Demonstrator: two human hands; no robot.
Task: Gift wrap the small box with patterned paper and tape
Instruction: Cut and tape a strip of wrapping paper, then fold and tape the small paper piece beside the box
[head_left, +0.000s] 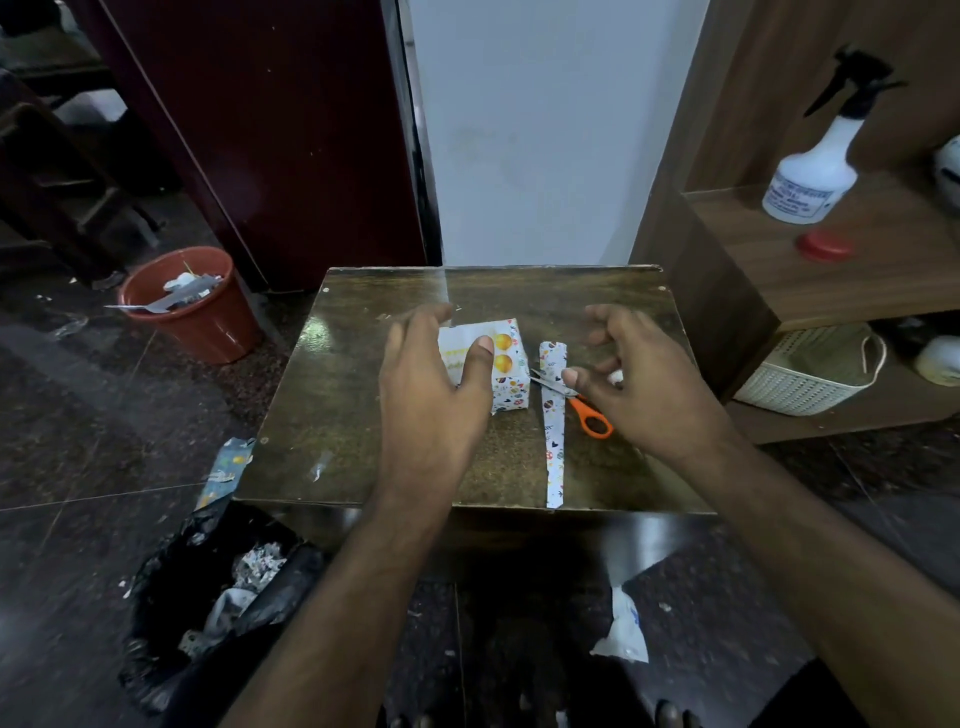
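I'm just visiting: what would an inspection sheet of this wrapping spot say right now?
Surface: small dark wooden table, scuffed and glossy.
Job's things: small box partly covered in patterned paper; paper strip to its right; clear tape apparently stretched above the box.
Clutter: orange-handled scissors lying across the strip.
Hands: left hand over the box, thumb on top; right hand beside it, fingers curled, grip unclear.
Cables: nothing seen.
Surroundings: red bin, black rubbish bag, spray bottle on a shelf, white basket.
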